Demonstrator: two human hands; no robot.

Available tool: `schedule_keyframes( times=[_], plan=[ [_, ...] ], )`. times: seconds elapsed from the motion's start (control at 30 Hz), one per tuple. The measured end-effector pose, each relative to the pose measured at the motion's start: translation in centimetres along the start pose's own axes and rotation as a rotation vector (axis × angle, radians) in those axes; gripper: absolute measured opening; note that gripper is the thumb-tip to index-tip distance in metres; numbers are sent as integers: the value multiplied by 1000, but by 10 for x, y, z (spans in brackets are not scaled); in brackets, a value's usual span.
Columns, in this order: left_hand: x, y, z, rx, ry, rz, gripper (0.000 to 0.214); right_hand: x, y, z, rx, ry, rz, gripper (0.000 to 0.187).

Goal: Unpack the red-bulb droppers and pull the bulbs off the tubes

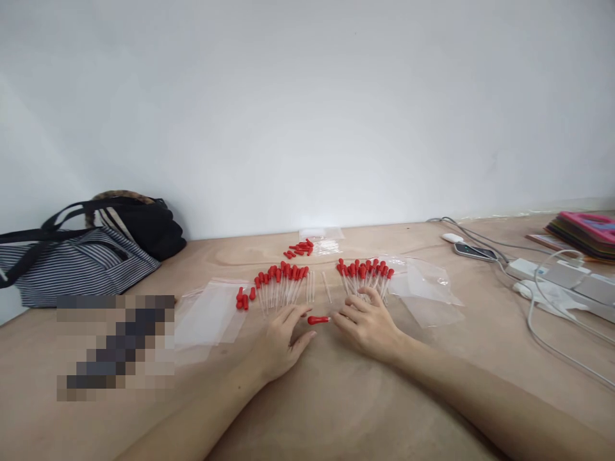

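Note:
My right hand [369,326] is closed around the glass tube of a dropper, most of it hidden by the fingers. The dropper's red rubber bulb [317,320] points left, toward my left hand [283,339]. That hand is open, thumb and fingers apart, not touching the bulb. Beyond my hands lie two fanned rows of red-capped droppers, a left row [283,278] and a right row [362,272]. Bare glass tubes [327,287] lie between them. A few loose red bulbs [245,299] sit left of the left row.
More red bulbs [300,248] lie at the back beside a clear bag of tubes [329,244]. Clear plastic bags flank the rows, one left [206,317], one right [427,288]. A striped bag [86,262] stands far left; a power strip [571,282] and cables lie right.

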State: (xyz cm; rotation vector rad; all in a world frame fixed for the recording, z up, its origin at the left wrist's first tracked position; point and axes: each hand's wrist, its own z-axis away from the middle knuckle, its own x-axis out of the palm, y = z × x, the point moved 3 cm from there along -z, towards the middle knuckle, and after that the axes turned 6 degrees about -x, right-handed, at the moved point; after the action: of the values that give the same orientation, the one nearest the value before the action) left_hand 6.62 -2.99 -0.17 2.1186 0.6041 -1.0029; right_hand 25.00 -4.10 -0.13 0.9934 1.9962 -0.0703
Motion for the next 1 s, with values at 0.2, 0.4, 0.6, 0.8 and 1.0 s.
schedule_keyframes(
  times=[0.2,0.4,0.6,0.8,1.0],
  plan=[
    [5,8,-8,107,-11,-61,15,7,-8,-3,11,24,-70,17],
    [7,8,-11,144,30,-142,18,10,-10,-5,60,25,-112,17],
    [7,14,-8,199,37,-220,18,8,-12,-7,29,24,-85,24],
    [2,-2,-5,93,61,-212,23,7,-4,3,82,38,-94,22],
    [-9,-12,-11,-21,125,-43,22,6,9,2,328,-9,-132,23]
  ],
)
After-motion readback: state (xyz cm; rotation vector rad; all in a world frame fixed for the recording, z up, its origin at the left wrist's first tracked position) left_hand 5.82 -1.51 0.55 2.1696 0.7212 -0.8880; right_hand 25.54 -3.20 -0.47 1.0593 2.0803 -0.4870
